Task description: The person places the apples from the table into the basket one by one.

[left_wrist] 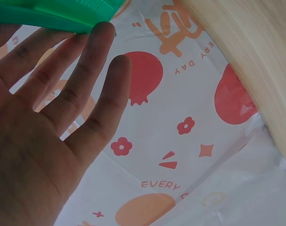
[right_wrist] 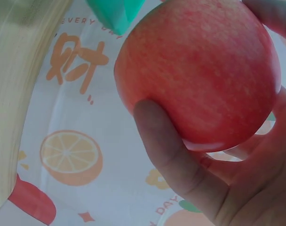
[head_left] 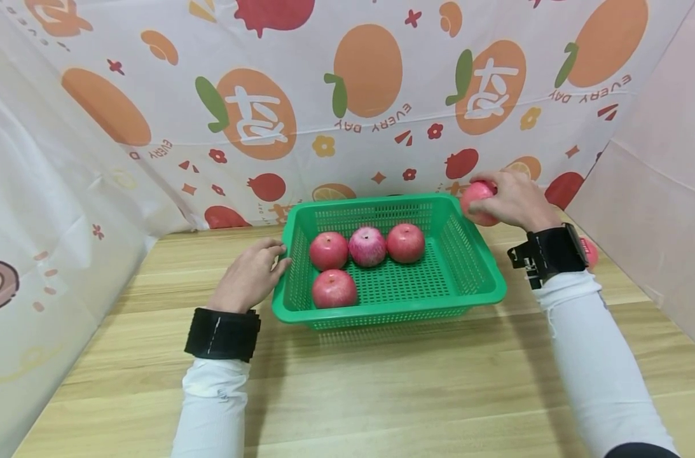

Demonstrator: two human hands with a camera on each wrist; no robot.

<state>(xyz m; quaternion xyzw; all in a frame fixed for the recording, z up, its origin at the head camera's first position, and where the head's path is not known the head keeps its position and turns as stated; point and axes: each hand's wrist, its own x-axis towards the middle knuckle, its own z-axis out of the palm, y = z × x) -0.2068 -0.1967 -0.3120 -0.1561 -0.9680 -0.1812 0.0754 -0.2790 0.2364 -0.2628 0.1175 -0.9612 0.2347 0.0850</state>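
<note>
A green plastic basket with slotted walls stands on the table. Several red apples lie in its left and middle part, among them a paler, streaked apple and a front apple. My left hand is at the basket's left rim, fingertips against it; the left wrist view shows its fingers extended and spread. Above the basket's right back corner, my right hand grips another red apple. In the right wrist view that apple sits between thumb and fingers.
Partly hidden behind my right wrist, a red round thing with a label lies on the wooden table. A fruit-printed white sheet hangs close behind the basket, and pale sheets flank the table left and right.
</note>
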